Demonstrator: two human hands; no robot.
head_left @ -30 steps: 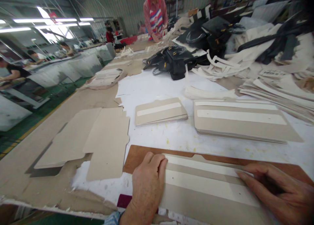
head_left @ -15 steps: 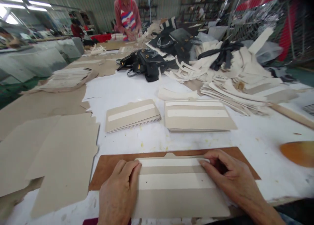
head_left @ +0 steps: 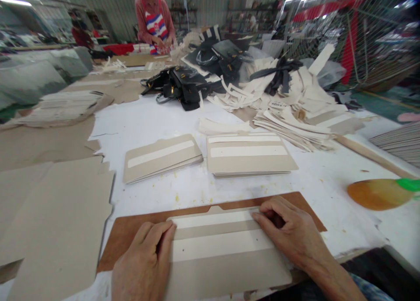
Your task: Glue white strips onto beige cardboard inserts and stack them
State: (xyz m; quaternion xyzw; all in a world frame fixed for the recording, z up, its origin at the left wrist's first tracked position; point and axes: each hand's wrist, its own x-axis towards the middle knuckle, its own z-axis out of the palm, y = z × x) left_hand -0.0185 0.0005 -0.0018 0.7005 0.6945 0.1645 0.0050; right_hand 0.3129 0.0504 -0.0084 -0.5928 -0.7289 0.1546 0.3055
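Note:
In front of me a beige panel (head_left: 226, 272) with a small tab at its top edge lies over a brown board (head_left: 138, 231). Two white strips cross the panel: an upper white strip (head_left: 213, 218) near the tabbed edge and a wider lower white strip (head_left: 223, 245) with small dark dots. My left hand (head_left: 144, 257) pinches the upper strip's left end, thumb and fingers closed at the panel's corner. At the strip's right end my right hand (head_left: 288, 231) is closed too, its thumb and forefinger on the strip.
Beyond the board lie a left panel stack (head_left: 160, 156) and a right panel stack (head_left: 251, 154), both with white strips. Large beige sheets (head_left: 62, 222) cover the left. An amber bottle (head_left: 377, 194) lies right. Black bags (head_left: 183, 84) and cream offcuts (head_left: 292, 121) are heaped behind; a co-worker (head_left: 154, 21) stands farther back.
The view has turned to the right, so the table's things appear shifted left and more of the bottle shows. Both hands stay at the upper strip's ends.

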